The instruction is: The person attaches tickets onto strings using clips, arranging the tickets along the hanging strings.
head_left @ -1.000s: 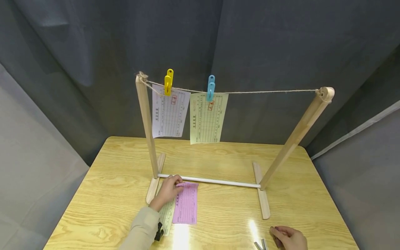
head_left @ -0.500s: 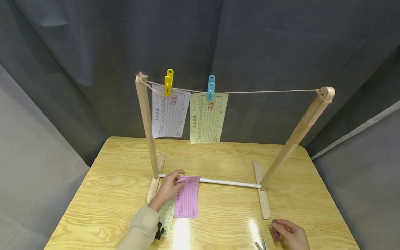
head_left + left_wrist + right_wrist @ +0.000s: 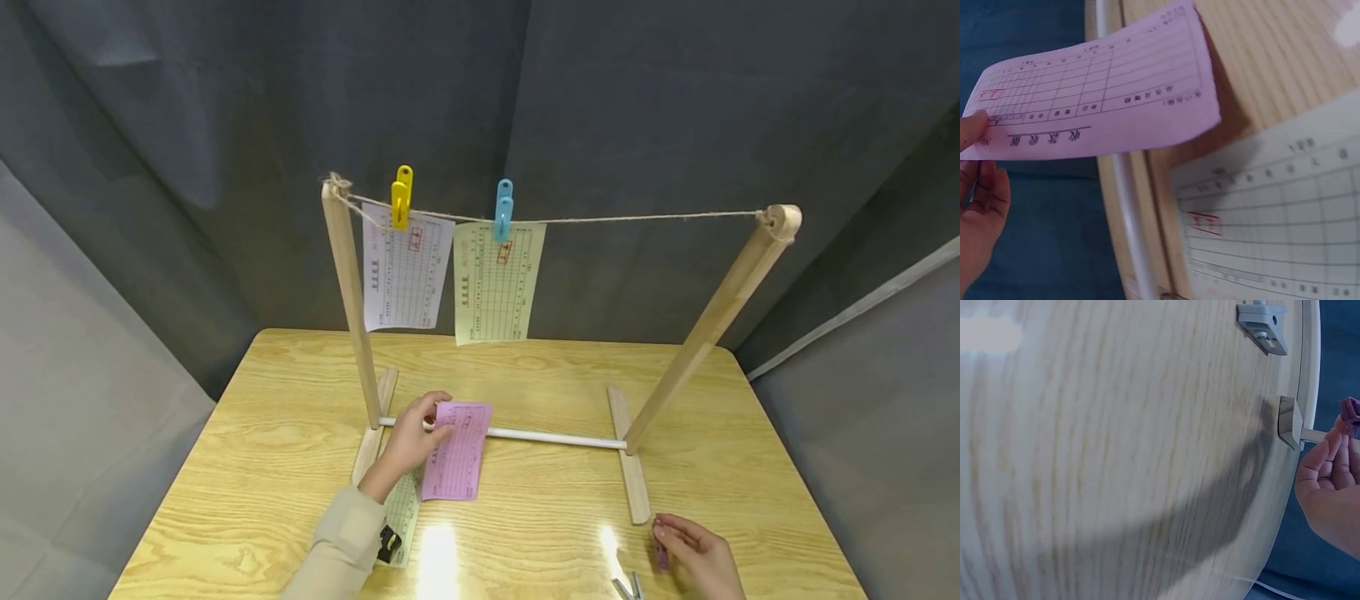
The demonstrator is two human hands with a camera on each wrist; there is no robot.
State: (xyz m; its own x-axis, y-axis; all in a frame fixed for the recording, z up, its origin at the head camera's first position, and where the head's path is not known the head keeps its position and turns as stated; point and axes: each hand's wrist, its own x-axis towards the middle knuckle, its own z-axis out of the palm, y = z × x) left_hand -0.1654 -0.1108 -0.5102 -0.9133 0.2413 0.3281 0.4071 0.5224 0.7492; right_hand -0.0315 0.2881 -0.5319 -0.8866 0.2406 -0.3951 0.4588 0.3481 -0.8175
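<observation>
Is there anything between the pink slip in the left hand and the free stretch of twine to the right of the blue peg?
Nothing visible blocks it. The left hand pinches the pink slip above the white crossbar. The twine right of the blue peg hangs bare, and only open air lies between them.

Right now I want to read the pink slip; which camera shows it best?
The left wrist view: the pink slip fills it, gridlines clear, pinched by the left hand. The head view shows it small; the right wrist view misses it.

Dark grey curtain (image 3: 225, 125) backdrop; light wood-grain table (image 3: 247, 450); lamp glare on tabletop.
</observation>
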